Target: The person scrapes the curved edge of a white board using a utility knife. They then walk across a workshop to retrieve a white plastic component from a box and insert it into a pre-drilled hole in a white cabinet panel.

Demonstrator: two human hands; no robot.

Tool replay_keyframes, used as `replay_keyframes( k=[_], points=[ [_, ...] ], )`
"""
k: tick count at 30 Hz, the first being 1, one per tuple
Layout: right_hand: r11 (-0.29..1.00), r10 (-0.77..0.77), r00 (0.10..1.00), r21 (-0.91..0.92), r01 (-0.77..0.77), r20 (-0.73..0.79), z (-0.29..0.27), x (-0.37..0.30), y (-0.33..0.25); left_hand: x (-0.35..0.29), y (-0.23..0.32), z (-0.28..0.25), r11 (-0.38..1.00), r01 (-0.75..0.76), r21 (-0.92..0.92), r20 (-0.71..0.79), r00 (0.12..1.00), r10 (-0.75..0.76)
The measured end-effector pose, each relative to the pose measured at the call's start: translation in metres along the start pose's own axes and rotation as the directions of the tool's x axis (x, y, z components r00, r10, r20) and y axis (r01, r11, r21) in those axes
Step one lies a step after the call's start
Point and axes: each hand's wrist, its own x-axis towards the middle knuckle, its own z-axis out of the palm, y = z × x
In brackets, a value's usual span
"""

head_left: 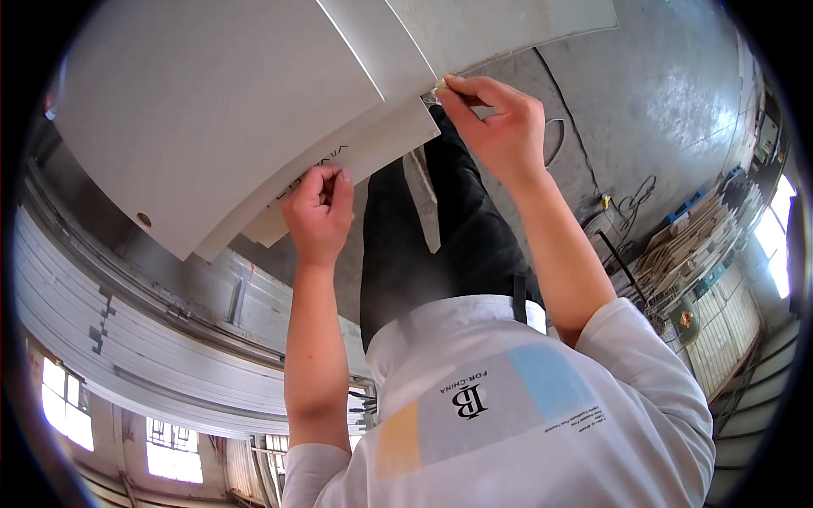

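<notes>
Three white panels [212, 110] lie overlapped in a stack before the person, the topmost showing one small round hole near its lower corner. The left hand [318, 212] is curled, its fingers pressed together and pinching the lower edge of a panel. The right hand [500, 123] pinches a small pale scrap [441, 84] at the panel's corner between thumb and forefinger. Beyond lie a grey concrete floor [660, 93] and loose cables [622, 207].
</notes>
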Motion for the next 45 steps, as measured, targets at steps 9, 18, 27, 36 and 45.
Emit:
replay_keyframes(
  k=[9, 18, 27, 36, 45],
  points=[
    [0.930, -0.140, 0.990, -0.339, 0.141, 0.028, 0.006, -0.025, 0.038, 0.004, 0.008, 0.001, 0.999, 0.037, -0.016, 0.002, 0.999, -0.037],
    [0.988, -0.146, 0.989, -0.053, 0.145, -0.010, 0.002, -0.003, 0.015, 0.000, 0.003, 0.002, 0.998, 0.055, -0.007, -0.004, 0.999, -0.055],
    [0.916, -0.349, 0.927, -0.259, 0.306, -0.139, 0.009, 0.005, 0.012, 0.001, 0.002, 0.001, 0.998, 0.036, -0.046, -0.015, 0.999, -0.037],
    [0.860, 0.240, 0.963, 0.433, -0.271, 0.126, -0.018, 0.024, 0.026, -0.001, -0.004, -0.002, 1.000, 0.001, 0.029, 0.036, 0.999, -0.002],
    [0.628, 0.329, 0.882, 0.620, -0.471, 0.338, -0.011, -0.006, 0.024, 0.001, 0.004, 0.002, 0.998, 0.039, -0.042, -0.024, 0.999, -0.040]
  ],
)
